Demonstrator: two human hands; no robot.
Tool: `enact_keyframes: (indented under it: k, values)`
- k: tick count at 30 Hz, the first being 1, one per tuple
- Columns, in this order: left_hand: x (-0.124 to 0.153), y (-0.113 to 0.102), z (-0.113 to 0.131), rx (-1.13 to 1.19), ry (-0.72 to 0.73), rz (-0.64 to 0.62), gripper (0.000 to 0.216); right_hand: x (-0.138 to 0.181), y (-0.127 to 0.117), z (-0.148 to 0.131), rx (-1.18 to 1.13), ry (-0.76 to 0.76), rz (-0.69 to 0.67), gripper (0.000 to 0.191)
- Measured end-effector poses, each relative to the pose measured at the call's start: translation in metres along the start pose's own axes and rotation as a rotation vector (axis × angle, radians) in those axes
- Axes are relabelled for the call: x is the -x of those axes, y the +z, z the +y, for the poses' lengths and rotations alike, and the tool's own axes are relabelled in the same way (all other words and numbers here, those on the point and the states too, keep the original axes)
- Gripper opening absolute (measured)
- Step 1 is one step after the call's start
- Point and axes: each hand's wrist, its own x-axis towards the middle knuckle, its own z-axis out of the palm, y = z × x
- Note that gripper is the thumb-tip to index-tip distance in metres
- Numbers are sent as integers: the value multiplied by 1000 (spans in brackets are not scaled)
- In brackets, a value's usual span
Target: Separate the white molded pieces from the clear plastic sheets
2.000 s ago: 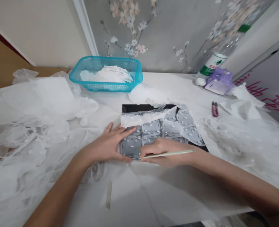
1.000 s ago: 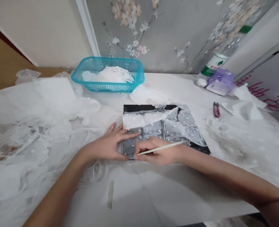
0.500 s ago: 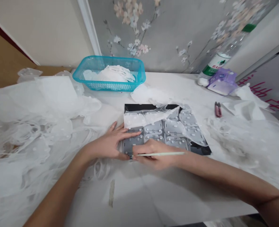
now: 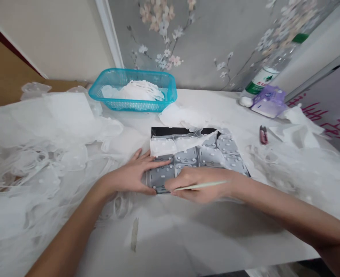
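Note:
My left hand (image 4: 135, 171) lies flat with fingers spread at the left edge of a black board (image 4: 184, 132). Its index finger and thumb press on sheer white dotted fabric (image 4: 212, 156) that covers the board, over grey outlined shapes in rows. In my right hand (image 4: 199, 184) is a slim pale green pen-like tool (image 4: 206, 185), pinched low, its tip hidden by the fingers near the board's front edge. A loose white fabric strip (image 4: 164, 146) lies folded across the upper left of the board.
Sheer fabric scraps (image 4: 37, 169) heap up on the left, and more sheer fabric (image 4: 299, 181) lies on the right. Behind stands a blue plastic basket (image 4: 141, 105) holding white pieces. Small pink thread snips (image 4: 263, 135), a purple tissue pack (image 4: 269, 100) and a plastic bottle (image 4: 264, 79) are at the right.
My right hand has slid slightly right along the board's front edge with the pen-like tool, whose rear end tilts up a little more. My left hand stays in place.

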Motion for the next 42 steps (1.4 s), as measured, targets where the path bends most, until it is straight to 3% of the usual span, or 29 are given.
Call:
enact_keyframes:
  k: [7,15,23,30,37,42]
  values:
    - [0,3,-6,6,12,-12,81,-13,15,17,-71,-69,90,16]
    - [-1,-3,5,-49,-9,10,80,6,-8,11,-95,42,-13,18]
    - [-2,5,1,-14,-40,38,73,-5,9,21,-85,-45,100,16]
    - [-3,6,1,16,-24,58,73,4,-4,13,-86,27,22,14]
    - [-3,6,1,7,-26,72,72,-7,7,20,-74,-72,118,18]
    - [-2,4,1,4,-16,60,73,2,4,21,-128,-12,109,17]
